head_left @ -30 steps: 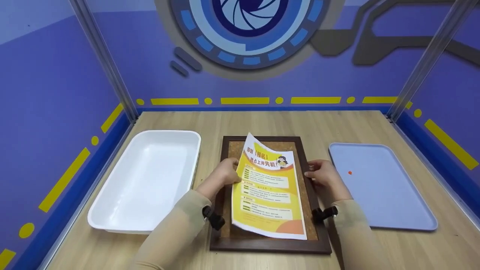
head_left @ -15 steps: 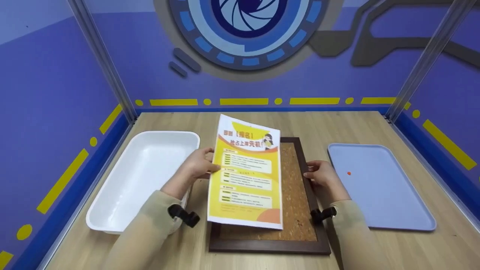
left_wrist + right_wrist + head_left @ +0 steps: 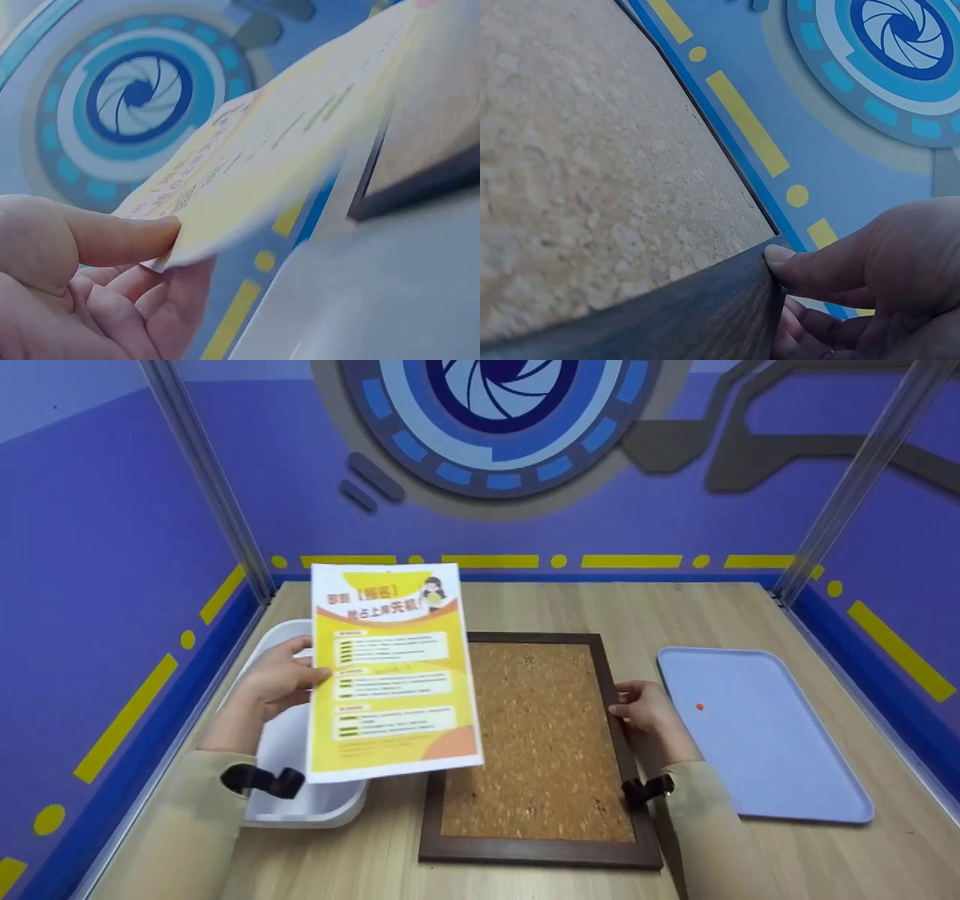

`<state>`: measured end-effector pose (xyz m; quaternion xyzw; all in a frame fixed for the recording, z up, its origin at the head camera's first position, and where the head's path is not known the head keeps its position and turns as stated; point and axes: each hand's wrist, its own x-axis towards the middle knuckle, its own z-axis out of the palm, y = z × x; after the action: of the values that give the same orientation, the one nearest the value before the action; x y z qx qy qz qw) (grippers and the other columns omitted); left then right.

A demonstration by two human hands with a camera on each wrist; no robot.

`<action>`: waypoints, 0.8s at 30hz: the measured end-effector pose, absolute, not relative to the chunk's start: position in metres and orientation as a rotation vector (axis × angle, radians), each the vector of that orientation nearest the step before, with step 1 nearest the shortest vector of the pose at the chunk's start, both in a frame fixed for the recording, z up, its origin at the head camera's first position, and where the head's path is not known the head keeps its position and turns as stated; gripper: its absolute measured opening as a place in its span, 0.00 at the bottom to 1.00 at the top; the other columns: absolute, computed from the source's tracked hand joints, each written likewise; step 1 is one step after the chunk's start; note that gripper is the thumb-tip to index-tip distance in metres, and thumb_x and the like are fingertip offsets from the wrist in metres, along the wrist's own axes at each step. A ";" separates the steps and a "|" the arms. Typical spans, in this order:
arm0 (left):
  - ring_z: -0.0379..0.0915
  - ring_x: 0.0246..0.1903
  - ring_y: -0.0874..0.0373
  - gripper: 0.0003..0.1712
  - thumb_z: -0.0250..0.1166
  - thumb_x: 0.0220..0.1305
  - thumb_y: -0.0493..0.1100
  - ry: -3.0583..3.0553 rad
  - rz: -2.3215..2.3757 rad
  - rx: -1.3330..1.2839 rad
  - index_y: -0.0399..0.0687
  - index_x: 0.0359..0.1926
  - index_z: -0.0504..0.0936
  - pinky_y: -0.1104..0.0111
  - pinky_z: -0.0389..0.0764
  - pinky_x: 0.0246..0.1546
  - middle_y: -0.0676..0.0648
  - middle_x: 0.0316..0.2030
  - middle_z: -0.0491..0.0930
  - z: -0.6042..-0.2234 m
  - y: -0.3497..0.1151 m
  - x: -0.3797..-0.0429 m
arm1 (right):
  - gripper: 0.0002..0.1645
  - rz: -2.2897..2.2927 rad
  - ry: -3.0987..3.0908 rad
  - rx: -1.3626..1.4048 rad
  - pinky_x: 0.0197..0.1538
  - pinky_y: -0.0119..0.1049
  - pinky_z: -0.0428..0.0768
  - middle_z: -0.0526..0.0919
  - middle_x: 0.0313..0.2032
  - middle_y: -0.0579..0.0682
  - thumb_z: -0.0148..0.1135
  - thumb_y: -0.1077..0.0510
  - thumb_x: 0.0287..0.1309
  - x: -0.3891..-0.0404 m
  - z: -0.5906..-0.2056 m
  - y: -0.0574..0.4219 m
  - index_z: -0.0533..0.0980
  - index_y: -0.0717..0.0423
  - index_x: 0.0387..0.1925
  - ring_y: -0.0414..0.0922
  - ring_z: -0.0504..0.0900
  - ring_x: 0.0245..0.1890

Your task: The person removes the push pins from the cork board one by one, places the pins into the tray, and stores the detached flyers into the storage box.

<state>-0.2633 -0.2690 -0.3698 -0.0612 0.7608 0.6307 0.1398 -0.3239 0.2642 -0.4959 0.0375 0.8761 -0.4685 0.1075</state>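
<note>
A yellow and white printed flyer (image 3: 394, 675) is up in the air over the right part of the white basin. My left hand (image 3: 281, 679) pinches its left edge between thumb and fingers; in the left wrist view the thumb lies on top of the flyer (image 3: 247, 180) and the fingers are beneath. On the table lies a cork board (image 3: 540, 742) in a dark brown frame. At the right side of that frame, my right hand (image 3: 649, 712) grips the wood, thumb on the top face, as the right wrist view shows on the frame (image 3: 682, 307).
Left of the board stands the white basin (image 3: 341, 810), partly covered by the flyer and left arm. A pale blue tray (image 3: 780, 735) with a small orange spot (image 3: 700, 706) lies to the right. Blue-purple panels (image 3: 255, 472) enclose the table's back and sides.
My left hand has lifted the flyer off the cork board and carried it left and up, over the basin, baring the cork. My right hand has stayed on the frame's right side.
</note>
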 end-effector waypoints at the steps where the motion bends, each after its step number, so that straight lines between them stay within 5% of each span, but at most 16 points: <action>1: 0.87 0.39 0.61 0.32 0.57 0.74 0.32 2.182 1.830 -0.181 0.38 0.74 0.57 0.68 0.88 0.41 0.55 0.41 0.86 -0.370 -0.277 -0.263 | 0.31 -1.365 2.590 0.103 0.40 0.35 0.84 0.79 0.55 0.70 0.63 0.69 0.65 -0.324 -0.496 0.265 0.68 0.74 0.67 0.48 0.82 0.46; 11: 0.88 0.42 0.57 0.46 0.56 0.77 0.36 2.083 1.669 -0.450 0.51 0.84 0.39 0.64 0.88 0.50 0.52 0.45 0.85 -0.390 -0.340 -0.268 | 0.31 -1.345 2.607 0.115 0.38 0.33 0.83 0.79 0.54 0.69 0.64 0.69 0.65 -0.324 -0.495 0.266 0.69 0.74 0.67 0.49 0.81 0.46; 16: 0.87 0.43 0.54 0.47 0.58 0.75 0.35 2.173 1.505 -0.556 0.50 0.83 0.41 0.60 0.87 0.53 0.46 0.51 0.84 -0.403 -0.352 -0.272 | 0.31 -1.331 2.626 0.095 0.43 0.37 0.85 0.79 0.56 0.71 0.63 0.69 0.65 -0.324 -0.496 0.266 0.68 0.75 0.67 0.54 0.81 0.52; 24: 0.73 0.58 0.42 0.47 0.59 0.71 0.37 2.212 1.407 -0.750 0.59 0.84 0.46 0.53 0.79 0.64 0.39 0.70 0.68 -0.421 -0.352 -0.271 | 0.30 -1.333 2.631 0.106 0.43 0.37 0.85 0.80 0.54 0.71 0.64 0.69 0.64 -0.324 -0.495 0.265 0.70 0.75 0.66 0.53 0.82 0.50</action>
<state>-0.2707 -0.3515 -0.4210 -0.2692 0.7938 0.5050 0.2057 -0.3237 0.2648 -0.4955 0.0359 0.8874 -0.4497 0.0947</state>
